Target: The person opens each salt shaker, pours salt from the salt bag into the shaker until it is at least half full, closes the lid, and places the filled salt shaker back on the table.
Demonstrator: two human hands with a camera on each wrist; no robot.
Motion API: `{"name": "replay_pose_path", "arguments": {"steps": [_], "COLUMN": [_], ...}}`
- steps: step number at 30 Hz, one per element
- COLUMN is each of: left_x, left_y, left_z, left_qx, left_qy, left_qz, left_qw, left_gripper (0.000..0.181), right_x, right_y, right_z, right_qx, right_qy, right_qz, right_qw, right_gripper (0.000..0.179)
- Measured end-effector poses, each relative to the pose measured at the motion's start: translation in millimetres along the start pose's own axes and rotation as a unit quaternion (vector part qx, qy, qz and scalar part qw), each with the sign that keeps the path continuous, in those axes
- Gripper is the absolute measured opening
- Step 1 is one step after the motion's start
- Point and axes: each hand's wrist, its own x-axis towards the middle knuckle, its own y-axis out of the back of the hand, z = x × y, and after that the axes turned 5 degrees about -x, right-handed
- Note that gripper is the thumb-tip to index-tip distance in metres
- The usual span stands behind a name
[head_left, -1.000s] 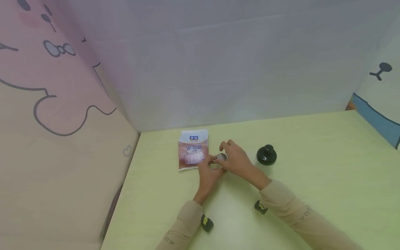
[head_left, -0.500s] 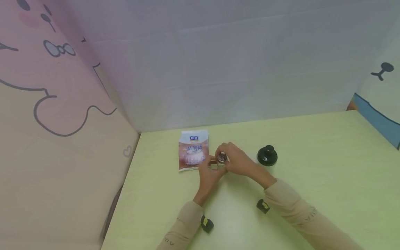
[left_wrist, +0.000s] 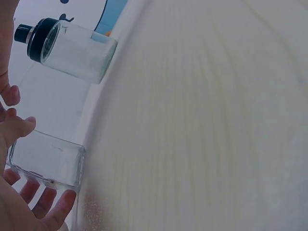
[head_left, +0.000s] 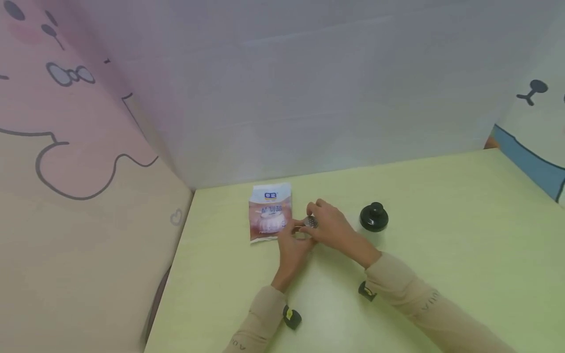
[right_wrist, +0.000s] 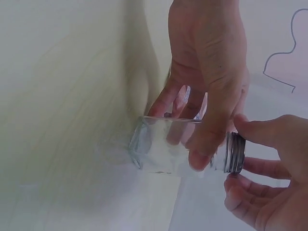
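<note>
My left hand (head_left: 293, 252) grips a small clear glass jar (right_wrist: 166, 144) around its body, thumb on one side and fingers on the other. The jar stands upright on the table beside a salt packet (head_left: 271, 213). On its neck sits a silver metal cap (head_left: 311, 222) with small holes in the top. My right hand (head_left: 333, 225) has its thumb and curled fingers at the cap's rim, as the right wrist view shows. No contents can be made out through the jar's glass.
A second glass jar (left_wrist: 79, 50) with a black knobbed lid (head_left: 374, 216) stands to the right of the hands. The pale yellow table (head_left: 441, 220) meets a white wall (head_left: 331, 98) behind and a cartoon-printed wall (head_left: 110, 245) at left.
My right hand's fingers have turned back and forth around the cap, with the wrist shifting slightly right and then left again. The left hand keeps its hold on the jar. The head view has shifted slightly.
</note>
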Motion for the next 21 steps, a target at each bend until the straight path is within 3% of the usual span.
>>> {"name": "replay_pose_path", "arguments": {"steps": [6,11,16,21], "left_x": [-0.4,-0.3,0.3,0.7], "left_y": [0.7,0.4,-0.8,-0.6], "left_z": [-1.5,-3.1,-4.8,-6.2], "left_qx": [-0.009,-0.012,-0.012,-0.001], "left_qy": [-0.005,0.003,-0.003,-0.023], "left_qz": [-0.002,-0.003,-0.001,0.001], "left_qw": [0.9999,0.9999,0.9999,0.9997], "left_gripper": [0.031,0.032,0.030,0.031], "right_x": [2.9,3.9,2.4,-0.2], "right_y": [1.0,5.3,9.0,8.5], "right_z": [7.0,9.1,4.5,-0.3], "right_qx": [0.020,0.045,0.021,-0.013], "right_qy": [0.065,0.093,0.066,0.032], "right_qz": [-0.008,-0.032,-0.047,-0.025], "right_qw": [0.9977,0.9941,0.9965,0.9991], "right_gripper": [0.019,0.028,0.036,0.039]}}
